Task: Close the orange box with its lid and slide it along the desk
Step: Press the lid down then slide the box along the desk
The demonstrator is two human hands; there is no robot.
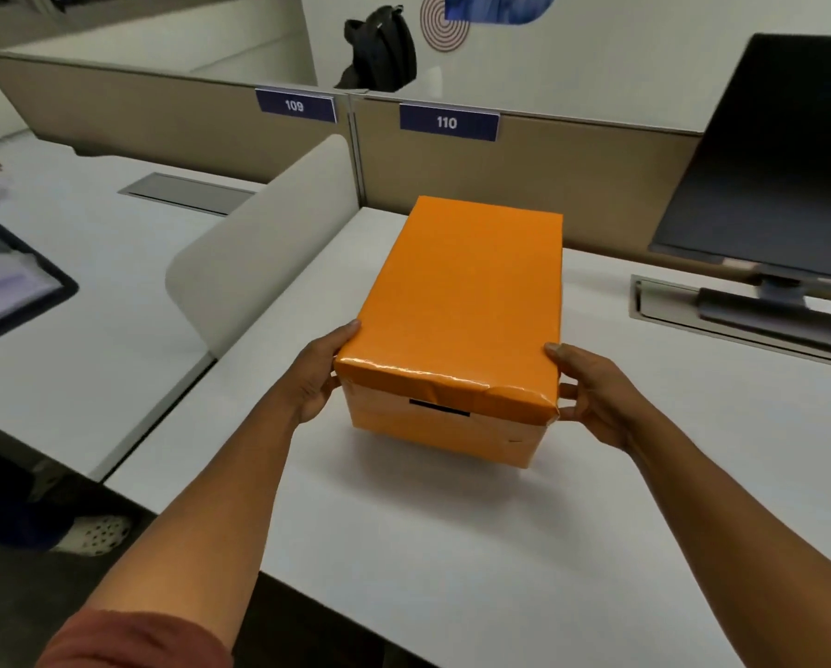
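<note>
Fingers of left hand (318,378) and right hand (591,392) clasp lidded orange box (461,301) near corners; arms outstretched.

Both hands clasp lidded orange box (456,306).

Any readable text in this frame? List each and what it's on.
"109": white digits on the dark blue plate clipped to the left beige desk partition.
"110": white digits on the dark blue plate on the right partition panel.
Orange paper-wrapped box: no text, only a black slot.
Tablet screen: too blurred to read.
</note>
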